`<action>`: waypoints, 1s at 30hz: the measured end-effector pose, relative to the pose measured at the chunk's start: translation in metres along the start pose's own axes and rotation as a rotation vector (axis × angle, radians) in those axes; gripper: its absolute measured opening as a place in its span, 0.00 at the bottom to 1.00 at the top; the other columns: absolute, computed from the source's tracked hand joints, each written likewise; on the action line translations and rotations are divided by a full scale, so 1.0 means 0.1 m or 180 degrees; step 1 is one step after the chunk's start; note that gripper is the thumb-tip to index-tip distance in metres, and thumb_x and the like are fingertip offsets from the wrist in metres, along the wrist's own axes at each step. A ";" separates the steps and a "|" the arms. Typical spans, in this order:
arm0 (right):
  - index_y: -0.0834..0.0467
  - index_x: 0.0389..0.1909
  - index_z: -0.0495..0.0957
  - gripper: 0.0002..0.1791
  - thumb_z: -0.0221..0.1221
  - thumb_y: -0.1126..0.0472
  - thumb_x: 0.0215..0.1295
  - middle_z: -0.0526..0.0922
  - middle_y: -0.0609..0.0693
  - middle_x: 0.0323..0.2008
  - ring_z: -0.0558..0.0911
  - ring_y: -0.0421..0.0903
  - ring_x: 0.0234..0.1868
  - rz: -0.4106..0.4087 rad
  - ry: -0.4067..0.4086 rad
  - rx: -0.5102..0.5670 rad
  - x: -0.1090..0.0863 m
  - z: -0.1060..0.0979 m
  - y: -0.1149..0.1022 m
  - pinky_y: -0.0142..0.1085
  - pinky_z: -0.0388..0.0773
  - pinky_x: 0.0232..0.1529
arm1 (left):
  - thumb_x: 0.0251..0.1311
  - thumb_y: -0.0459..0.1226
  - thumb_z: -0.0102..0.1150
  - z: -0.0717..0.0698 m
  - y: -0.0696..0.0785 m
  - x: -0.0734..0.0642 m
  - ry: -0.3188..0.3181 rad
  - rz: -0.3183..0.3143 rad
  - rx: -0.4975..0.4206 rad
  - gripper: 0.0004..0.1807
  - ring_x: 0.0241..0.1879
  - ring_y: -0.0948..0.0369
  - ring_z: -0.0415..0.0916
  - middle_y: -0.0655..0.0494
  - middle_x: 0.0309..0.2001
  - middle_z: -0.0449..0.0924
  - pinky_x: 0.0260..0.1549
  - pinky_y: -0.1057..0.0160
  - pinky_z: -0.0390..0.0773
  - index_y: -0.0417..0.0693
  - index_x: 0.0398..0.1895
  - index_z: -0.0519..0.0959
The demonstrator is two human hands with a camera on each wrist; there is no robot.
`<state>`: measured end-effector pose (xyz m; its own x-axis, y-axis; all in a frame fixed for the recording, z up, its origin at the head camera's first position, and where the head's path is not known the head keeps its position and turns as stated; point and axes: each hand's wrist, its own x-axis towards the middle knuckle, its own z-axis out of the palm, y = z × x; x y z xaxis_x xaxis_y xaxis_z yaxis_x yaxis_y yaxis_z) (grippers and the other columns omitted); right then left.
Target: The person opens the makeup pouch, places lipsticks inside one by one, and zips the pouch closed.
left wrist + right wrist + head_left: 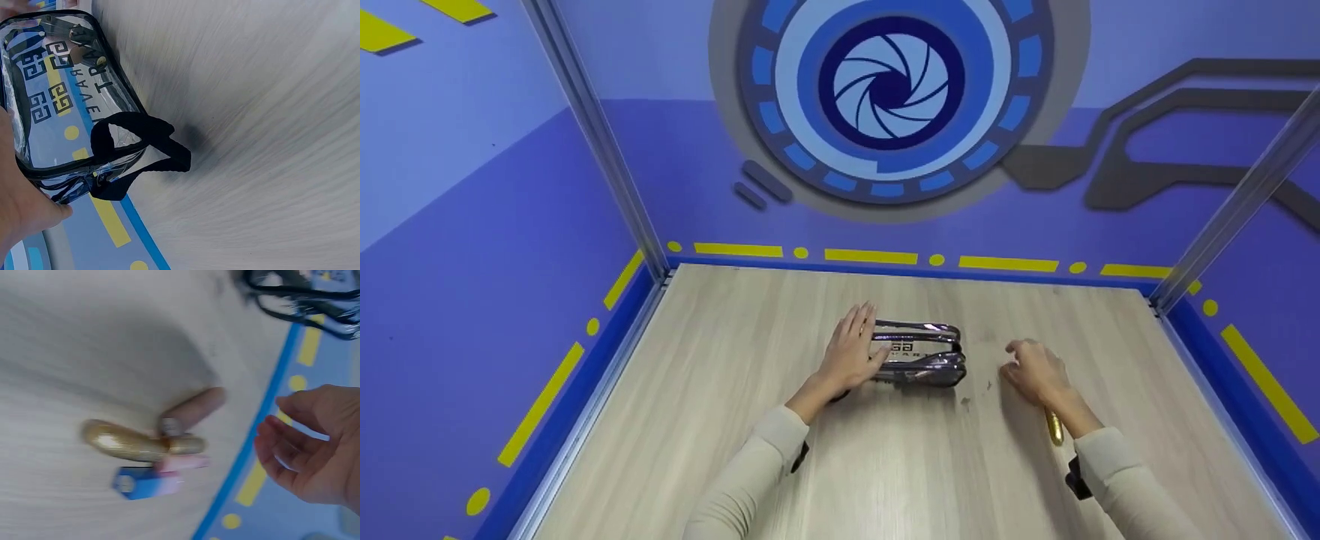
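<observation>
A clear plastic zip pouch [919, 348] with black piping and printed lettering sits on the table. My left hand [847, 356] rests against its left end, fingers straight. In the left wrist view, a black strap loop [180, 154] hangs from the pouch [48, 132], and some small dark items show through the plastic. Right of the pouch, my right hand [1039, 373] is above the table, its fingers loosely bent and holding nothing. Below it lie a shiny gold item [126, 442], a brown cylinder [197, 409], a small pink item [188, 462] and a blue-and-pink piece [138, 482], all blurred.
The light wood-grain table [697, 420] is enclosed by a blue back wall [682, 172] and side walls with yellow markings. Metal posts [600, 135] stand at the back corners.
</observation>
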<state>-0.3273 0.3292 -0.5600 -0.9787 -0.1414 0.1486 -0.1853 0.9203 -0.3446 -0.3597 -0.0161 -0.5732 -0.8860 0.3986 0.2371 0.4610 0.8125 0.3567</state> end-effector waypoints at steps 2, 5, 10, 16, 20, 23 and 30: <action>0.74 0.50 0.80 0.18 0.61 0.64 0.67 0.83 0.73 0.46 0.84 0.69 0.47 0.0083 -0.0133 -0.0063 -0.05 0.08 0.08 0.61 0.82 0.44 | 0.75 0.52 0.44 0.01 0.00 0.00 0.0005 0.0011 0.0003 0.41 0.81 0.44 0.47 0.42 0.82 0.50 0.79 0.43 0.51 0.38 0.81 0.50; 0.73 0.49 0.82 0.17 0.59 0.61 0.71 0.83 0.74 0.48 0.83 0.71 0.50 0.0160 -0.0249 -0.0149 -0.08 0.17 0.14 0.62 0.82 0.45 | 0.75 0.53 0.43 0.00 0.01 -0.02 -0.0004 0.0022 0.0006 0.41 0.82 0.44 0.46 0.42 0.82 0.50 0.79 0.43 0.52 0.38 0.81 0.50; 0.70 0.46 0.83 0.11 0.56 0.68 0.70 0.84 0.73 0.51 0.84 0.67 0.49 0.0203 -0.0345 -0.0249 -0.10 0.24 0.19 0.58 0.83 0.38 | 0.75 0.52 0.44 -0.01 0.01 -0.02 -0.0034 0.0029 -0.0001 0.41 0.82 0.44 0.46 0.42 0.82 0.50 0.78 0.41 0.54 0.37 0.81 0.51; 0.69 0.42 0.82 0.09 0.56 0.77 0.63 0.85 0.70 0.49 0.84 0.60 0.44 0.0063 -0.0259 -0.0332 -0.08 0.28 0.21 0.49 0.80 0.28 | 0.75 0.54 0.42 0.00 0.00 -0.01 -0.0034 -0.0003 0.0105 0.42 0.82 0.45 0.45 0.43 0.82 0.49 0.79 0.43 0.52 0.38 0.81 0.49; 0.65 0.33 0.77 0.05 0.56 0.75 0.65 0.86 0.65 0.38 0.81 0.54 0.35 0.0098 -0.0239 -0.0311 -0.09 0.31 0.21 0.45 0.75 0.24 | 0.75 0.53 0.43 0.01 -0.01 -0.02 0.0021 0.0016 0.0075 0.41 0.82 0.45 0.47 0.42 0.82 0.51 0.78 0.43 0.53 0.36 0.81 0.51; 0.61 0.28 0.73 0.09 0.56 0.76 0.64 0.80 0.57 0.30 0.74 0.48 0.29 0.0116 -0.0174 -0.0281 -0.10 0.34 0.22 0.42 0.71 0.23 | 0.75 0.53 0.43 0.01 -0.01 -0.02 0.0037 0.0042 0.0060 0.41 0.81 0.44 0.47 0.42 0.81 0.51 0.78 0.43 0.54 0.36 0.80 0.52; 0.67 0.43 0.82 0.08 0.62 0.70 0.65 0.86 0.65 0.40 0.82 0.56 0.36 0.0137 -0.0029 -0.0117 -0.10 0.29 0.12 0.52 0.82 0.30 | 0.75 0.54 0.42 -0.01 -0.02 -0.02 -0.0006 0.0038 0.0089 0.42 0.82 0.45 0.46 0.43 0.82 0.49 0.79 0.43 0.53 0.37 0.81 0.51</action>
<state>-0.3226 0.3313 -0.5926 -0.9865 -0.1045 0.1260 -0.1398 0.9384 -0.3162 -0.3587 -0.0186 -0.5737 -0.8805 0.4090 0.2395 0.4700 0.8192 0.3286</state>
